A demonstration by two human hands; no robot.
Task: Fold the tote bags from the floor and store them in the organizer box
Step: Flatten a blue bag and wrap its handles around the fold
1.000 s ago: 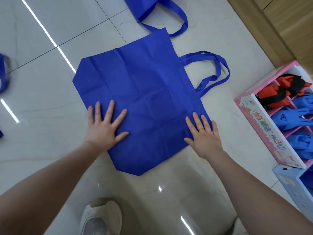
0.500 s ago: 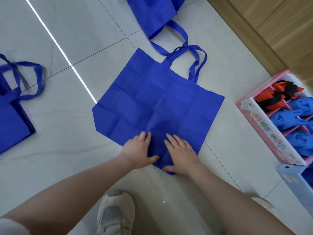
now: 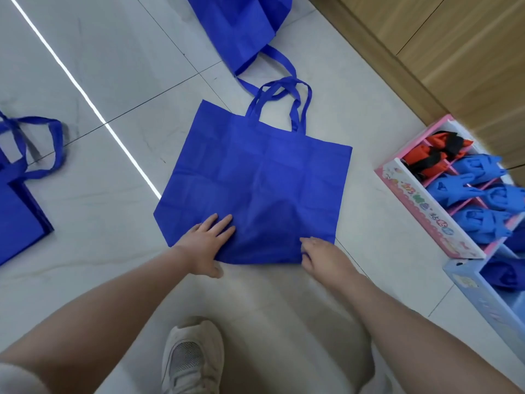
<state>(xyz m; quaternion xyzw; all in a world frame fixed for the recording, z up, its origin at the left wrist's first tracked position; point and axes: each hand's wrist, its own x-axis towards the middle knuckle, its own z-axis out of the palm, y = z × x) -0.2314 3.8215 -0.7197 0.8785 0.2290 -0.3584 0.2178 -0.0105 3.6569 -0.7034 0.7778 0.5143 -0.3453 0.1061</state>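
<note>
We are kneeling over a blue tote bag point(image 3: 255, 189) lying flat on the floor point(image 3: 113, 66), handles pointing away from us. Our left hand point(image 3: 207, 243) is pressing straight-fingered on its near edge; our right hand point(image 3: 318, 251) is pinching the near right corner, nearer the organizer box point(image 3: 420, 206).

The second tote bag point(image 3: 241, 29) is cut off by the top edge, a third tote bag point(image 3: 17, 206) by the left edge. The blue organizer box point(image 3: 483, 302) and pink organizer box point(image 3: 420, 206) run past the right edge. The right hand point(image 3: 324, 253) fingertips are hidden, curled under the bag's hem. The pink box's lettering is illegible.
</note>
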